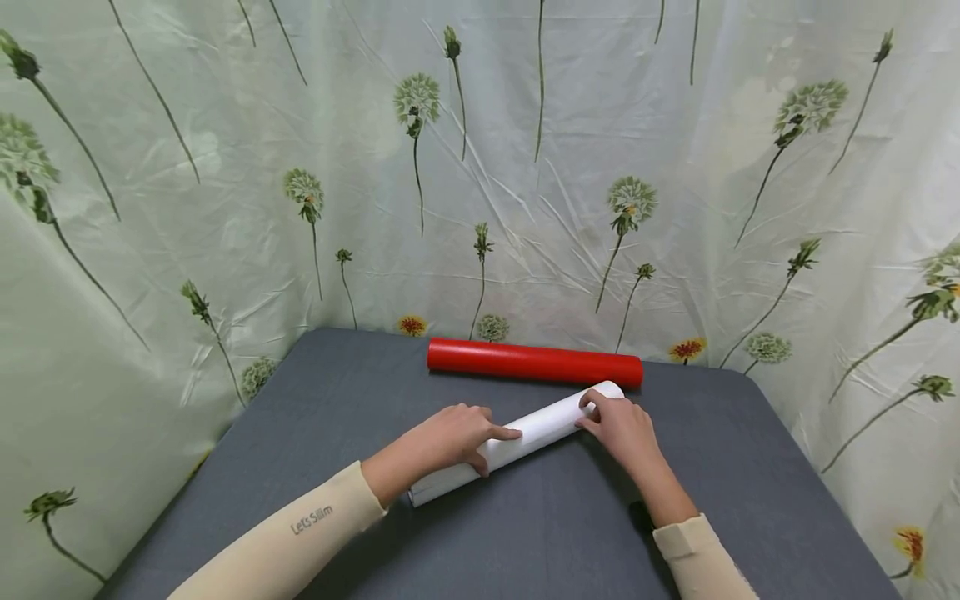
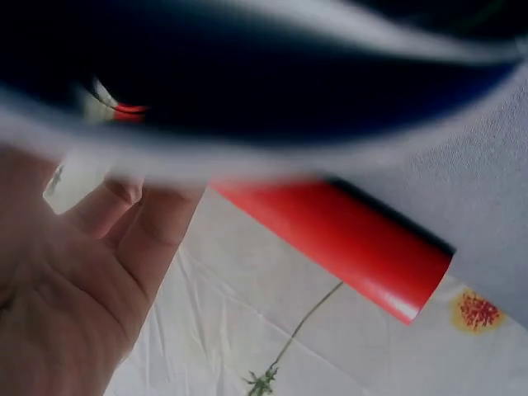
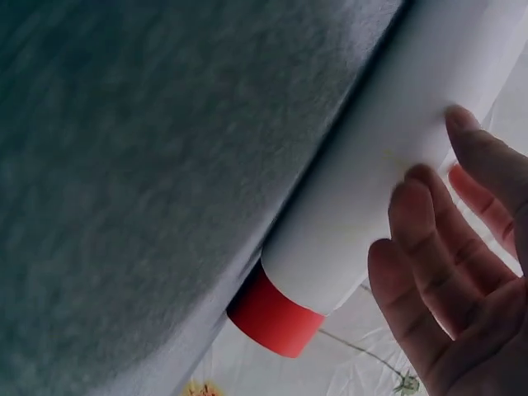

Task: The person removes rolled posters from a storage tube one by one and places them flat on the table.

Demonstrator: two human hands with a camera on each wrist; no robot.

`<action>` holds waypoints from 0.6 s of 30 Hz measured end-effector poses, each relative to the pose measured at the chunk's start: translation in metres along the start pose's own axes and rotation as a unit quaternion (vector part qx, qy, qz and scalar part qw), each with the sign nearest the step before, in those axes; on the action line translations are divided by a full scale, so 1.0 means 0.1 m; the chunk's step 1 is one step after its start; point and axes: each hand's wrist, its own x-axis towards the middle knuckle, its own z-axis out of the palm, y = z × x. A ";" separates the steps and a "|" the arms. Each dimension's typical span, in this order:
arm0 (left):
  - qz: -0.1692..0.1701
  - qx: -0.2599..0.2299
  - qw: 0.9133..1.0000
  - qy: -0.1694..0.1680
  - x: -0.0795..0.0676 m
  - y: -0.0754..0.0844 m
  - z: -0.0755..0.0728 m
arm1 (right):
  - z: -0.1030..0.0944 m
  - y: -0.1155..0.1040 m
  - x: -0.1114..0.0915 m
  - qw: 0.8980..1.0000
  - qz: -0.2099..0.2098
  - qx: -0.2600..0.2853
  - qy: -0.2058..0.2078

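Note:
In the head view a white roll [image 1: 551, 421] lies slantwise on the grey tabletop. My left hand [image 1: 450, 437] grips its near-left half, thumb at the near side and index finger stretched along the top. From the left wrist, the white roll's blurred open end [image 2: 272, 153] shows a dark blue inside, with the left hand [image 2: 91, 264] against it. Towards the other end, my right hand [image 1: 622, 425] touches the roll with loosely bent thumb and fingers. The right wrist view shows the right hand's [image 3: 462, 280] fingers spread apart beside the white roll [image 3: 355, 190].
A red roll [image 1: 525, 361] lies at the back edge of the grey table [image 1: 322, 417], close to the white roll's far end. Behind the table hangs a pale curtain [image 1: 360, 150] printed with dandelions. A small dark object [image 1: 642, 517] shows by the right wrist.

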 end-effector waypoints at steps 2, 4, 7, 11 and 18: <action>-0.013 -0.005 1.000 -0.005 0.00 0.03 0.01 | 0.02 -0.02 0.00 1.000 -0.002 0.008 -0.002; -0.028 -0.008 1.000 -0.010 0.01 0.06 0.02 | 0.05 -0.05 0.01 1.000 -0.004 0.011 -0.010; -0.044 -0.006 0.999 -0.015 0.02 0.11 0.03 | 0.08 -0.08 0.01 1.000 -0.007 0.013 -0.025; -0.044 0.000 0.999 -0.002 0.01 0.17 0.05 | 0.10 -0.13 0.01 0.999 -0.007 0.027 -0.033; -0.040 -0.001 0.999 0.019 0.01 0.23 0.09 | 0.13 -0.20 0.02 0.998 0.006 0.044 -0.043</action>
